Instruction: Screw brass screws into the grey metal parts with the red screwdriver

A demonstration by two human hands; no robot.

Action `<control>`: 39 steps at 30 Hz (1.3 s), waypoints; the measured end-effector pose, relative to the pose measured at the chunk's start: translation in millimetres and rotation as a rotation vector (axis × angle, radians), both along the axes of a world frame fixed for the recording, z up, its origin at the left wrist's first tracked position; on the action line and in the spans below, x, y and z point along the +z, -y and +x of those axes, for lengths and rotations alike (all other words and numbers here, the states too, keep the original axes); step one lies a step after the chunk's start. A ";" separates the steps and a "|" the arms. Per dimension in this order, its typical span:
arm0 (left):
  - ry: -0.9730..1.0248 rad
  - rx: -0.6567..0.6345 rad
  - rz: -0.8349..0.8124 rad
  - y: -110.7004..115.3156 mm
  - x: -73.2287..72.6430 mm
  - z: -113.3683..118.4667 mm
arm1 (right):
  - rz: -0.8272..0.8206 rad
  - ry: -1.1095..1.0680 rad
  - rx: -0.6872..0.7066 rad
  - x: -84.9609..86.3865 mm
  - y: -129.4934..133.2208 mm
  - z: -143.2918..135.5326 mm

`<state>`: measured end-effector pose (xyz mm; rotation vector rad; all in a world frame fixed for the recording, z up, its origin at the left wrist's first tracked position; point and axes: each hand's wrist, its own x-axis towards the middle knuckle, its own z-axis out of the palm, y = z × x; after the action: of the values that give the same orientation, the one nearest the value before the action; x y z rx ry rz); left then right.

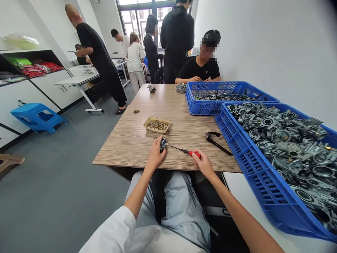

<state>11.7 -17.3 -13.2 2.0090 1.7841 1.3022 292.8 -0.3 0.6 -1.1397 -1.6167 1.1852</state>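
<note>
My left hand [156, 153] grips a small grey metal part [163, 144] on the wooden table [121, 140], near its front edge. In my right hand [202, 161] is a screwdriver [194, 154] with a red and black handle, lying nearly level. Its long thin shaft points left, and the tip meets the right side of the metal part. Just beyond my left hand sits a cream tray [157, 130] full of small brass-coloured pieces. One tiny piece lies on the table to the right of that tray.
Two blue crates [252, 168] [201, 108] of metal parts line the right side. A black watch [217, 143] lies beside the nearer crate. At the table's far end are a metal part [151, 89], a heap of parts [181, 88] and a seated person [201, 66].
</note>
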 end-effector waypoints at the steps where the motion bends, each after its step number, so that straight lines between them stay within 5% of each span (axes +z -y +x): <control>1: -0.003 0.002 -0.001 0.1 0.1 0.1 | -0.020 -0.028 0.009 0.3 -0.1 -0.1; 28: -0.020 -0.002 -0.035 2.2 4.3 1.8 | 0.043 -0.003 0.030 -2.0 -1.9 0.6; 39: -0.015 -0.014 -0.022 1.8 4.5 1.0 | 0.226 0.170 -0.009 -6.0 0.8 0.0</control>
<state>12.7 -19.1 -8.7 2.0223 1.7791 1.2613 292.8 -1.1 -5.5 -1.1230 -1.8202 0.8925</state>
